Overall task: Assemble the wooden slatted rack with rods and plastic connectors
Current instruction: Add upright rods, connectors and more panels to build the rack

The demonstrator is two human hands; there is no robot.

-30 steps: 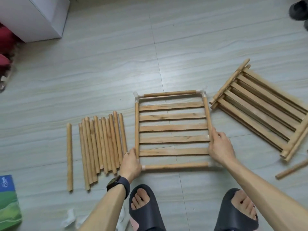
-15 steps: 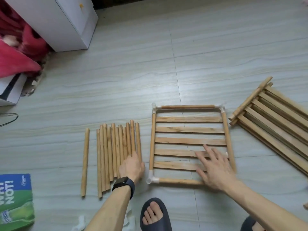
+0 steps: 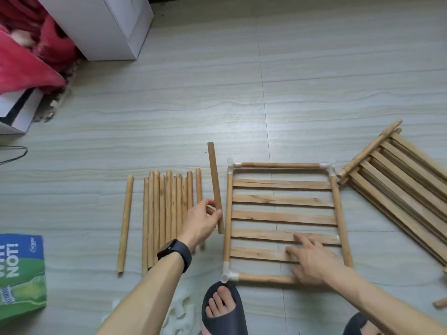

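A moment ago my left hand (image 3: 202, 221) lay on the pile of rods (image 3: 167, 209), and now it has picked one up. It pinches the rod (image 3: 214, 180) near its low end, thumb on one side and fingers on the other. The rod stands up off the floor (image 3: 242, 105), in the gap between the pile and the slatted frame (image 3: 280, 200). My right hand (image 3: 312, 259) has not moved away. It lies flat, fingers straight, and presses on the two nearest slats to keep the frame from sliding. The frame rests flat on the floor with white plastic connectors at its corners. I think the near left connector (image 3: 228, 274) has an open hole, so this rod may go there as a leg. More slatted panels (image 3: 399, 189) wait on the right, so there is much left to build.
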